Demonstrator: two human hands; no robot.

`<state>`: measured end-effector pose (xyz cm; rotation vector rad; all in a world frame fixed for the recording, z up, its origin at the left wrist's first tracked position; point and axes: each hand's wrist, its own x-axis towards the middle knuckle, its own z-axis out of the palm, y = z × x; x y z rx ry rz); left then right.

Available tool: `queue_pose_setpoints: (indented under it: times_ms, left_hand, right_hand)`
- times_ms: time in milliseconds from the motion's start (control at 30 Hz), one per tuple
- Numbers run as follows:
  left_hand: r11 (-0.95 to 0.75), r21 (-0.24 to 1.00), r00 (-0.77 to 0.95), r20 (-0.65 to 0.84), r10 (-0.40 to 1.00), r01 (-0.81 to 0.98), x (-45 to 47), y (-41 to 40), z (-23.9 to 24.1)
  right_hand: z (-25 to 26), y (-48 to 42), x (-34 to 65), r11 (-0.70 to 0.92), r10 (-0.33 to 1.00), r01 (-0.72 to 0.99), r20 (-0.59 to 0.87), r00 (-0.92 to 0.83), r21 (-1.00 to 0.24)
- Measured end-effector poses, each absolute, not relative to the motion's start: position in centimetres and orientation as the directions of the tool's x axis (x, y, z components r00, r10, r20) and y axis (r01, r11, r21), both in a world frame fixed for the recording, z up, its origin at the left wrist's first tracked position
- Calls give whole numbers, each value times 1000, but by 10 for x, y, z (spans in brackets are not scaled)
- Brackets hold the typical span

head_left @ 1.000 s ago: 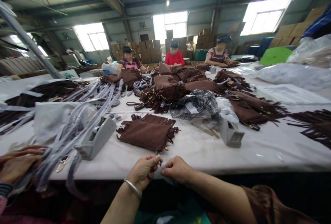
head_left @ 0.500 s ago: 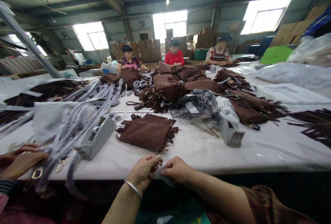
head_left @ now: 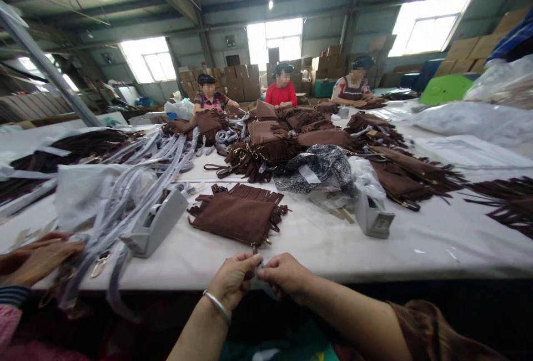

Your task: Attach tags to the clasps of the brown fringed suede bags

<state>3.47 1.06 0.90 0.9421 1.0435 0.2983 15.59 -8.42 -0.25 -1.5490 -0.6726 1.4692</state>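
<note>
A brown fringed pouch point(head_left: 233, 215) lies flat in front of me, its zipped edge toward me. At its near right corner, a zipper pull point(head_left: 255, 249) hangs toward my fingers. My left hand point(head_left: 236, 276), with a bracelet at the wrist, is closed in a pinch on the end of that pull. Touching or nearly touching it, my right hand point(head_left: 287, 276) pinches a thin, translucent greyish strip of film point(head_left: 270, 290), which trails below the fingers. Exactly how film and pull meet is hidden by the fingertips.
Grey tape dispensers point(head_left: 156, 225) flank the pouch, the other one point(head_left: 373, 216) at right. Plastic-wrapped straps point(head_left: 125, 200) spread on the left, beside a co-worker's hands point(head_left: 45, 258). Beyond are piled brown bags point(head_left: 272, 136) and black-and-white speckled material point(head_left: 320, 169). Several people sit across the table.
My hands have come together at the zipper pull, the left shifting slightly right. The co-worker's hands at left have moved slightly over the straps.
</note>
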Motion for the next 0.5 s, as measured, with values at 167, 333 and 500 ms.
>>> queue_pose_setpoints:
  times_ms: [167,333,500]
  left_hand:
    - [619,757,487,-629,606,209,35,10,1]
    - [651,731,489,-653,578,206,37,9,5]
    - [767,623,436,-740,512,156,41,18,12]
  right_hand:
    - [-2,-81,154,-470,851,-200,-502,157,-860]
    - [-3,-77,155,-464,846,-212,-501,182,-860]
    - [-5,-79,158,-503,818,-223,-543,189,-835]
